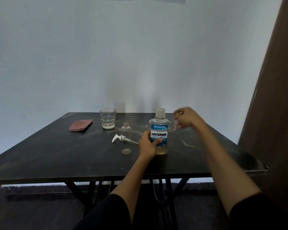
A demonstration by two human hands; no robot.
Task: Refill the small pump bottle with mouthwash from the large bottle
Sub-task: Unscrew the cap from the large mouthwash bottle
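My left hand (147, 144) grips the big mouthwash bottle (159, 131), which stands upright on the bench (56, 155) with its cap (160, 112) on. My right hand (184, 117) is raised just right of that cap, blurred, fingers curled; I cannot tell if it holds anything. The small empty bottle (126, 138) stands uncapped just left of my left hand, its pump (118, 138) lying behind it.

Home room: folding table (56, 156), drinking glass (107, 118).
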